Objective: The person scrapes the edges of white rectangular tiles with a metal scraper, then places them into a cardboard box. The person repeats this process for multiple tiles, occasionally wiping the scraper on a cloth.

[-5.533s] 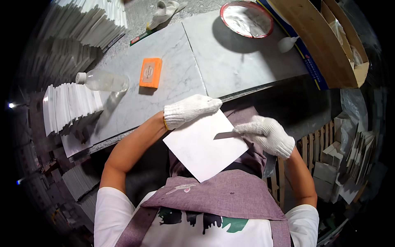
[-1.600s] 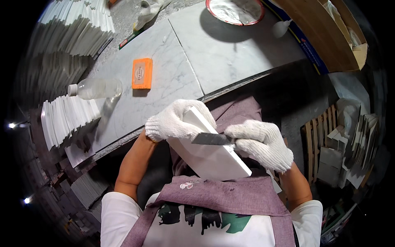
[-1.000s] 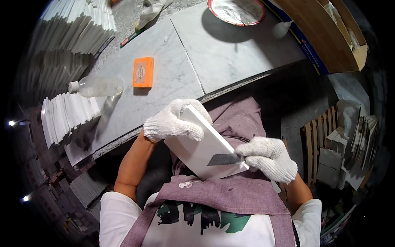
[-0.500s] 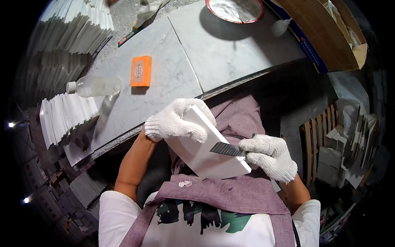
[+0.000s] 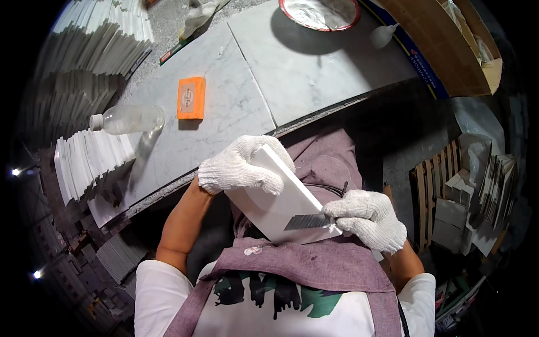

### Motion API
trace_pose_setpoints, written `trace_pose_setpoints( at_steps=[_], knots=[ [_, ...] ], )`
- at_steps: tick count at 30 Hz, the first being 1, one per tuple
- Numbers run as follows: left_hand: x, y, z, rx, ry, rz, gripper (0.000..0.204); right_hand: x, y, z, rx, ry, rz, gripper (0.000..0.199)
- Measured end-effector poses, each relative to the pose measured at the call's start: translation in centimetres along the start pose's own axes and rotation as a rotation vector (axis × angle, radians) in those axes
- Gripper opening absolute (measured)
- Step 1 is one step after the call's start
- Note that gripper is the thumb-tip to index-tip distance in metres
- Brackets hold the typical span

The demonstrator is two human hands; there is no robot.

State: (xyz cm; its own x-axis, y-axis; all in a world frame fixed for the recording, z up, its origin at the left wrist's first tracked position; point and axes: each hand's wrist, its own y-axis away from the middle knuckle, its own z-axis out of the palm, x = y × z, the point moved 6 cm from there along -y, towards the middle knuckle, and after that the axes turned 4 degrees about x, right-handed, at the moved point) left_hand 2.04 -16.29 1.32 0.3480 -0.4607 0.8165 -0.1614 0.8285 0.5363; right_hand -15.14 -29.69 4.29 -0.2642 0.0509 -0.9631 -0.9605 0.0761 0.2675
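In a white knit glove, my left hand grips the upper end of a white tile, with the thumb across its face. The tile is tilted above my lap. My right hand, gloved too, pinches a grey snap-off knife blade between thumb and fingers. The blade lies across the tile's lower right part, near its edge. White scraps cling where the blade meets my fingertips. The blade's far right end is hidden in the glove.
On the marble-topped table stand an orange block, a clear bottle lying tilted and a red-rimmed bowl of white paste. White tile stacks line the left. A cardboard box and squeeze bulb are at the right.
My right hand has moved slightly down with the blade, which now lies flatter and closer to the tile's near edge. More white scraps show at its end. My left hand barely moved.
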Motion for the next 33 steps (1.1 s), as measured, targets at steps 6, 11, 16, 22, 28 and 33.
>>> trace_pose_setpoints(
  at_steps=[6,11,16,22,28,33],
  knots=[
    [0.2,-0.2,-0.1,0.051,0.105,-0.027,0.049,-0.3,-3.1,0.5,0.1,-0.133,0.046,0.027],
    [-0.7,0.1,-0.6,0.101,0.035,-0.045,0.048,-0.2,-1.6,0.3,0.016,0.048,-0.035,0.027],
    [-0.7,-0.1,-0.5,0.052,-0.005,0.015,0.04,-0.1,-1.7,0.0,0.062,-0.06,0.062,0.028],
    [-0.2,0.4,-0.3,0.013,0.034,0.018,0.038,-0.1,-1.8,0.5,0.031,0.001,0.007,0.028],
    [-0.4,-0.1,0.0,0.093,0.085,-0.059,0.046,0.4,-1.7,0.1,0.004,-0.057,0.088,0.028],
    [-0.2,0.2,-0.1,0.073,0.038,-0.042,0.046,0.5,-1.6,0.7,0.019,-0.045,0.052,0.028]
  ],
)
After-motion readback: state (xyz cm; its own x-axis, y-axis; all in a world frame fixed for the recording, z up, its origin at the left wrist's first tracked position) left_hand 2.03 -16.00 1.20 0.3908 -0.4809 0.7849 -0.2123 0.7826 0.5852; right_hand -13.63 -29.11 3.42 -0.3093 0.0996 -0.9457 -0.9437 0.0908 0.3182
